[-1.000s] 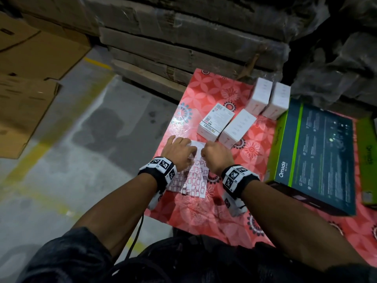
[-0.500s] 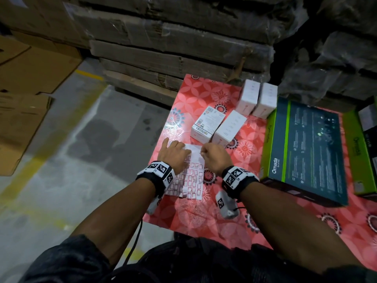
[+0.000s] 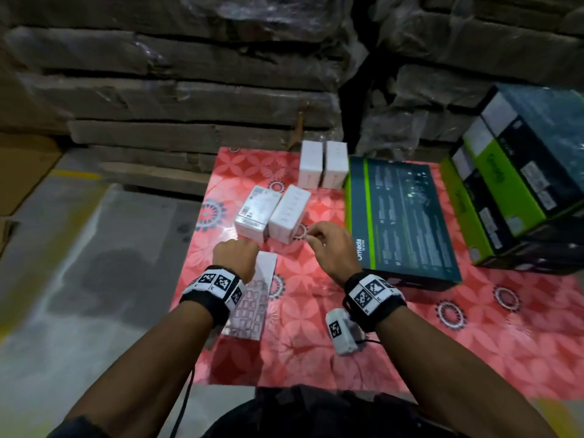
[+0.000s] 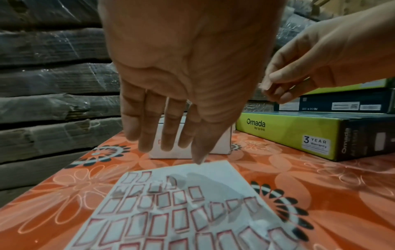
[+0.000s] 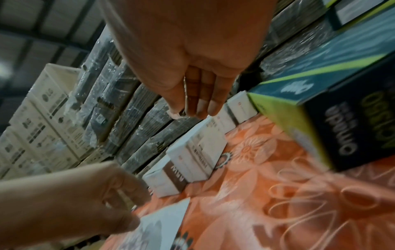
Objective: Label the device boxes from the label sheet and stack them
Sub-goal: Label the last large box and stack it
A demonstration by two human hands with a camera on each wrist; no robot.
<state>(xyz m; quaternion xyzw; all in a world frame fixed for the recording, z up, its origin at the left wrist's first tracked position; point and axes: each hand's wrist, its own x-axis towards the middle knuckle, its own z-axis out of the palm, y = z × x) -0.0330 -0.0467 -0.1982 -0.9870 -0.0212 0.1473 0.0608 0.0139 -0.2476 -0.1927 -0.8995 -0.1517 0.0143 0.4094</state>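
A white label sheet with red-bordered labels lies on the red flowered mat. My left hand hangs over its far end with straight fingers, the thumb tip touching the sheet. My right hand is raised to the right of the sheet. It pinches a small peeled label between thumb and fingers, just in front of two white device boxes lying side by side. Two more white boxes lie farther back.
A large dark-and-green Omada box lies flat to the right of my right hand, with a stack of similar boxes beyond it. Wrapped cardboard stacks wall off the back. Grey concrete floor lies to the left.
My right hand has come off the sheet and moved up and right with a label pinched in it. The left hand stays at the sheet's far end.
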